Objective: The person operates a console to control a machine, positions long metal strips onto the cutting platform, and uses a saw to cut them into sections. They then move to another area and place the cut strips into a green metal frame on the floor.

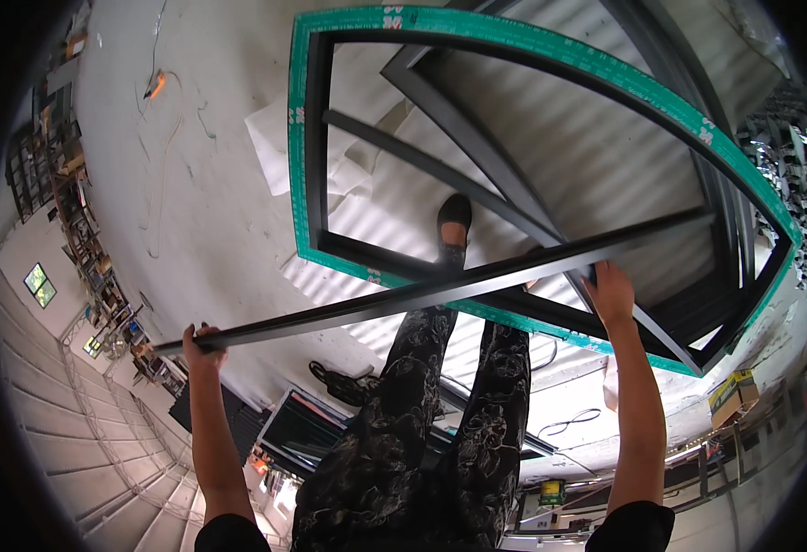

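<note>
I hold a long dark metal profile bar (366, 307) slantwise across my body, its right end higher in the picture. Near its left end, my left hand (206, 346) is closed around it. My right hand (611, 293) grips the bar's lower edge farther right, fingertips partly hidden. Beneath and beyond the bar lies a large dark frame edged with green film (298, 175), with one curved side. A thinner dark bar (422, 167) crosses inside this frame, and the held bar overlaps both.
More dark frame pieces (477, 138) lie under and beyond the green-edged frame. My shoe (455, 212) shows within its opening. White sheeting (270, 152) and an orange item with thin wires (156, 85) lie on the floor. A yellow box (732, 397) stands at right, below shiny stacked pieces (794, 170).
</note>
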A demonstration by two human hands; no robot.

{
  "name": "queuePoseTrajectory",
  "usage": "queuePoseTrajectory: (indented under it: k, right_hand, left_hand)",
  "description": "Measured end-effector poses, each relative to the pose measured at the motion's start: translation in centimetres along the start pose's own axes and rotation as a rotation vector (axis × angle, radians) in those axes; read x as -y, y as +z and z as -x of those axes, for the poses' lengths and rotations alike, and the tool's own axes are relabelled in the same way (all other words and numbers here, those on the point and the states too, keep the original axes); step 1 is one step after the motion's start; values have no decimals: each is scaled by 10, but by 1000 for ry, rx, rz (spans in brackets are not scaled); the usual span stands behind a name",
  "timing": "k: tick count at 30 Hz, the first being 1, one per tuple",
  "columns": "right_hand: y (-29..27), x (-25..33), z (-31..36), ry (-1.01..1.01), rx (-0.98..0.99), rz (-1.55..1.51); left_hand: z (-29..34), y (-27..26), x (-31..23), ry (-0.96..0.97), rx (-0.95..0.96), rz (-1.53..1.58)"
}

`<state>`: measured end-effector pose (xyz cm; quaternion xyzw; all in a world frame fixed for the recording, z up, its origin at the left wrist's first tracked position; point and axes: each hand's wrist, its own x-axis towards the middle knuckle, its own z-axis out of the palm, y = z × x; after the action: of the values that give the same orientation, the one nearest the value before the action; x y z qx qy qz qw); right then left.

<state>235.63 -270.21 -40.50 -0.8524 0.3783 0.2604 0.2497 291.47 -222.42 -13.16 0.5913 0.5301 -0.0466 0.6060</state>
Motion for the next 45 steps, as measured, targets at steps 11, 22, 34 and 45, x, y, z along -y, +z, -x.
queuePoseTrajectory:
  k: [11, 22, 34, 45]
  right_hand:
    - [-20, 79, 61, -302, 124, -204]
    - [5, 75, 168, -149, 225, -407]
    - [-29, 127, 508, 786, 363, -808]
    - [91, 317, 719, 1662, -400, -1886]
  left_hand:
    - [10, -68, 10, -107, -59, -47]
    - [19, -63, 49, -225, 175, -256]
    - [187, 42, 128, -228, 641, -486]
    - [457, 18, 249, -237, 1147, -773]
